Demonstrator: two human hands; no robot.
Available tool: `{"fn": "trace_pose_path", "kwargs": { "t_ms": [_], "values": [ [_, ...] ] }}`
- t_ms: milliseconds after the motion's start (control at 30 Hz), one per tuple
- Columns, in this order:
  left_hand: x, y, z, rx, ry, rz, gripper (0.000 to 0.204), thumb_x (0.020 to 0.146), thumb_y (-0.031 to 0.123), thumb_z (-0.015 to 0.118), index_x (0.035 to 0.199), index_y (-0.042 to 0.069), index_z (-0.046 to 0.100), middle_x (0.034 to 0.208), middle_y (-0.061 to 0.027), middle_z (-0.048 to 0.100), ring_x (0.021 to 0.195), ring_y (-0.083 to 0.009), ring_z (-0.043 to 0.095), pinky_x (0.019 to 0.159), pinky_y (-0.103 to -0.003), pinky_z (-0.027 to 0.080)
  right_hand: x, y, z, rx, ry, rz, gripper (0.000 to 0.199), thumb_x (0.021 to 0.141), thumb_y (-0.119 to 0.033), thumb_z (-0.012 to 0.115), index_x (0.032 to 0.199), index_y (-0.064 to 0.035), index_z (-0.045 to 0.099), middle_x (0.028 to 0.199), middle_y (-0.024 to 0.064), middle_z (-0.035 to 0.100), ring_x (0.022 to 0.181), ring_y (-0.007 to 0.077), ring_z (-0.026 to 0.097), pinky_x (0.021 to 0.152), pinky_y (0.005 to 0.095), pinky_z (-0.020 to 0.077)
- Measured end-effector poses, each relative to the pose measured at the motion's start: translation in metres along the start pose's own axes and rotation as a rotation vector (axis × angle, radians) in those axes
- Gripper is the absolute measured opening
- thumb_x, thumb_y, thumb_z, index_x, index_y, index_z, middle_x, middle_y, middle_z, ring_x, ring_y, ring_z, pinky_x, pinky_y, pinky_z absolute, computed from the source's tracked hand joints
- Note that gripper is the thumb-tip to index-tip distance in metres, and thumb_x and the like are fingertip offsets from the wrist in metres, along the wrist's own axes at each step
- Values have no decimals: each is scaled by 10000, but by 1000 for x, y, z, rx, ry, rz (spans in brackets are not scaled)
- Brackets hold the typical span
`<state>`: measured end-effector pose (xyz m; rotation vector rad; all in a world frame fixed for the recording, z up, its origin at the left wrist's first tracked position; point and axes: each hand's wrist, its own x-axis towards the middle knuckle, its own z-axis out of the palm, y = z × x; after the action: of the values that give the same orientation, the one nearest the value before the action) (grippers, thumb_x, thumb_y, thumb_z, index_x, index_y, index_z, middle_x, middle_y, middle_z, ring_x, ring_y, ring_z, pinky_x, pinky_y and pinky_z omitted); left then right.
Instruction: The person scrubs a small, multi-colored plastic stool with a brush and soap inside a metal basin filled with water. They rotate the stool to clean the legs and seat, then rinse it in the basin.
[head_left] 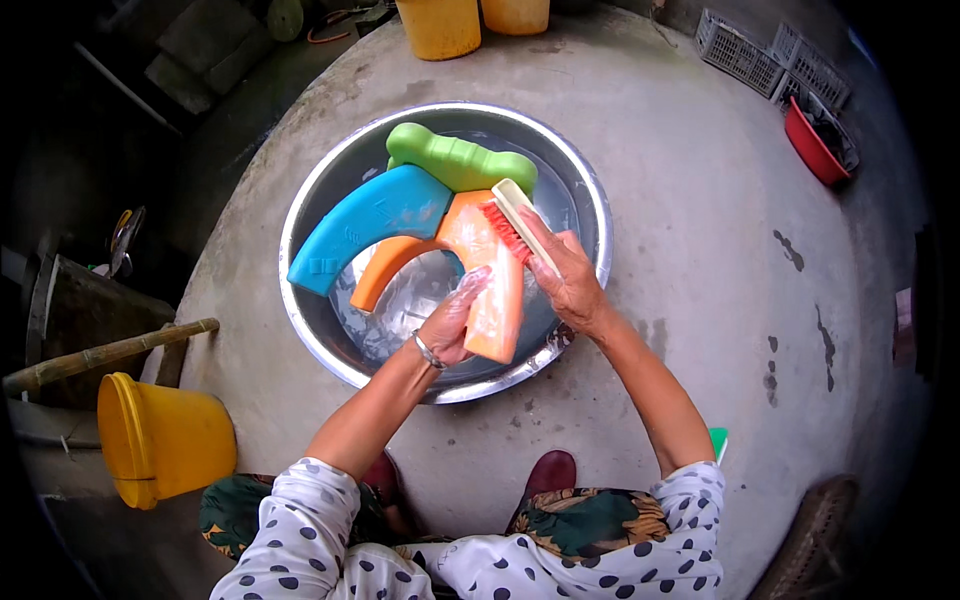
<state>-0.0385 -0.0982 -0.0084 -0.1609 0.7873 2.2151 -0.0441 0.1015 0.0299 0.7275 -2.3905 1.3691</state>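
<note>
Altogether, one wide round metal basin [590, 190] stood on the grey concrete floor [660, 150], with water in its bottom. Moulded pieces at the basin, three as far as the view showed: one bright green knobbed plastic piece [460, 160] at the far side; one blue curved plastic piece [375, 215] at the left, its lower end over the rim; one orange arched plastic piece [490, 325] in front, streaked with white lather. Brushes, one: a cream-handled scrubbing brush [515, 215] with red bristles. Yellow plastic buckets, three: two at the far edge [440, 25] [515, 12], one at the lower left [175, 440]. Grey plastic crates, two [738, 50] [808, 68], at the upper right, near one red plastic tub [815, 145]. Bamboo poles, one [110, 355]. Dark red shoes, two [553, 470] [382, 475].

Orientation: the orange piece's broad leg ran roughly away from the person, its blunt end pointing back toward the body; its narrower leg curved off to the left. The brush slanted from upper left to lower right, bristles against the lathered orange face.

Position: the left hand [455, 320] was clamped on the left edge of the broad leg, which lay to its right. The right hand [570, 280] was closed around the brush handle, just right of the orange piece.
</note>
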Motion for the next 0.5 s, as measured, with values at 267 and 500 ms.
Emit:
{"fn": "trace_pose_path", "kwargs": {
  "t_ms": [267,500],
  "values": [
    [5,-27,25,-214,-247,-81,380,867,177,590,1195,51,447,1007,-125,573,871,-231,592,716,-355,525,-14,-52,-47,-316,-362,-81,504,775,-99,582,1272,-129,506,1269,101,521,843,308,500,754,383,439],
    [14,-66,36,-297,-300,-221,312,829,60,581,1122,61,471,919,-87,559,813,-183,570,659,-312,500,7,-72,-57,-695,-731,-185,505,732,-139,641,1223,-169,528,1211,13,550,784,290,483,706,373,436]
  ]
}}
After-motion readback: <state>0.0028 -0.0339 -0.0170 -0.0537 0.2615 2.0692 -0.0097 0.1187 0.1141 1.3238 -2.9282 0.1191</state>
